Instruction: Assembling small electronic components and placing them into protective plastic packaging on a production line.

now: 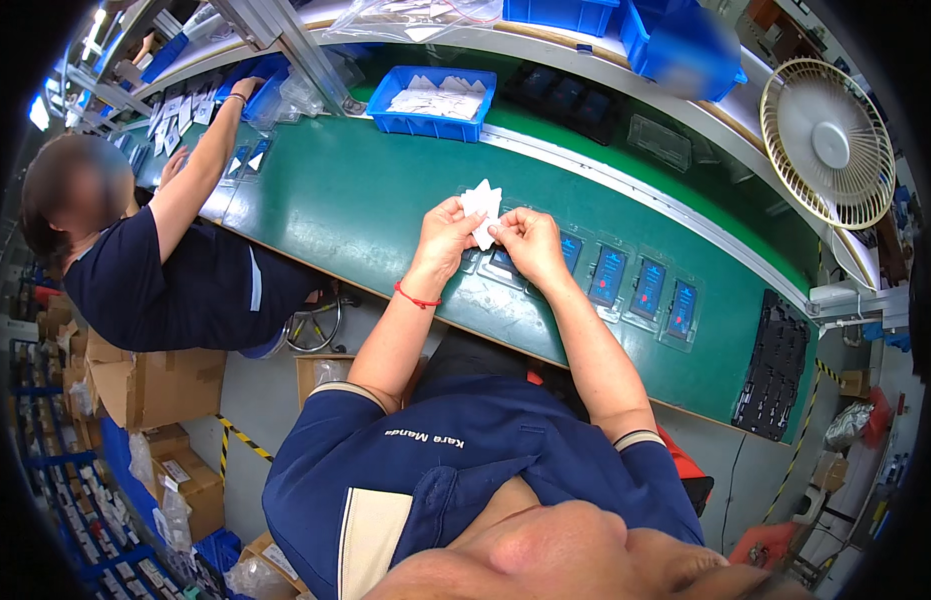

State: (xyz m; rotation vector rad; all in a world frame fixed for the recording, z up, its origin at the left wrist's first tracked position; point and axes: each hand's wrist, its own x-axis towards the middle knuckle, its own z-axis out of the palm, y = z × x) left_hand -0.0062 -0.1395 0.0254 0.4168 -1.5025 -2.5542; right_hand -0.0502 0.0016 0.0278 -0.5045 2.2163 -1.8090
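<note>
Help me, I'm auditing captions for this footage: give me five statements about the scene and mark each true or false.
1. The left hand and the right hand both hold white pointed pieces. True.
2. A bracelet circles the right hand's wrist. False: the red bracelet is at the left hand's wrist.
3. The open blue plastic bin has white pieces in it. True.
4. A fan stands on the left of the picture. False: the round cream-coloured fan is on the right.
5. A black tray lies at the right end of the green workbench. True.
</note>
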